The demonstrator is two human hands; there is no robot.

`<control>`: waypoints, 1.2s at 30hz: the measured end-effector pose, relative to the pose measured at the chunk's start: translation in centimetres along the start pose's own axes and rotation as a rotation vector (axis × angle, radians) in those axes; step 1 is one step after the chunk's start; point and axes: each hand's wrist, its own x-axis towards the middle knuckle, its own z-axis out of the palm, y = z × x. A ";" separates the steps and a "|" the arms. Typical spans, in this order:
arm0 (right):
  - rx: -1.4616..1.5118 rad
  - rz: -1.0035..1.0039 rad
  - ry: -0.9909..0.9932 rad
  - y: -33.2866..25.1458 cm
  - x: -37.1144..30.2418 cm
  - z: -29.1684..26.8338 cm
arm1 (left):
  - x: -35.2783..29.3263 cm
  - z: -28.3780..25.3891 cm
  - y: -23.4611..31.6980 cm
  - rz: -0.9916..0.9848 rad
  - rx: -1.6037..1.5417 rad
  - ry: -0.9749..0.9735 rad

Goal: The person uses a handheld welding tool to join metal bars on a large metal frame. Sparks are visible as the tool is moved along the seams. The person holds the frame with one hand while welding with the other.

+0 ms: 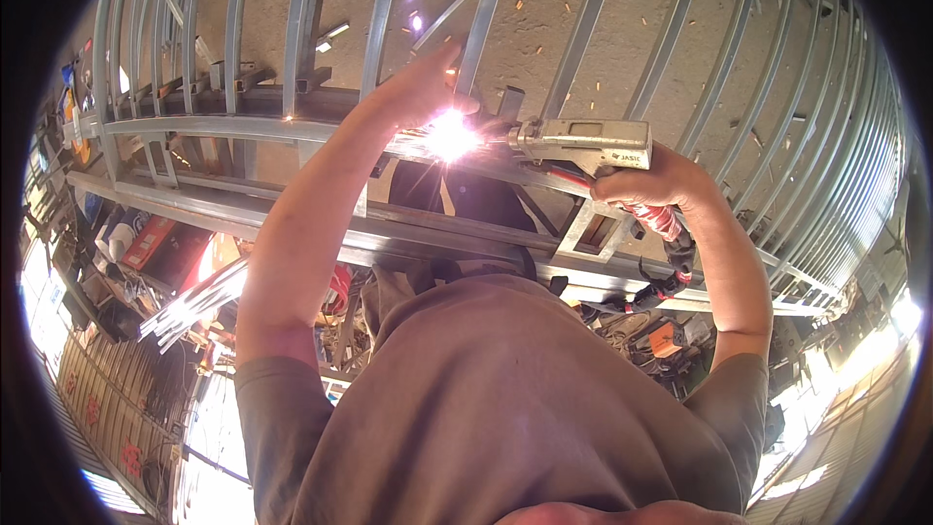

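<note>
In my right hand [664, 181] is a pale handheld welding gun [588, 143], its nozzle aimed left; my fingers wrap its grip. A red-and-black wrapped cable [665, 233] runs down from the grip. At the nozzle's end a white glare with sparks hides the joint on a grey metal rail [233, 124]. My left hand [428, 87] grips the lower end of a square metal bar [489, 5] just above the glare. Its fingers sit on both sides of the bar, partly washed out by the light.
Several parallel metal bars [589, 24] reach away from the rail on both sides. Small scraps lie on the dusty floor [544, 0]. A lower rail [437, 224] crosses close to my body. Thin bright rods [199, 301] and a red box [160, 243] are at left.
</note>
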 end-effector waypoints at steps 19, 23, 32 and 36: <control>0.009 -0.021 0.024 1.3 -1.7 -0.3 | -2.4 -0.1 1.6 0.016 0.122 0.266; 0.106 -0.158 0.123 1.7 -4.2 0.2 | -7.5 -2.5 -2.8 0.262 -0.029 0.793; 0.110 -0.346 0.187 -1.1 -6.7 6.9 | -17.5 4.5 -17.9 -0.253 0.509 1.080; 0.085 -0.461 0.189 -1.6 -5.9 10.7 | -16.3 6.2 -17.7 -0.344 0.479 1.050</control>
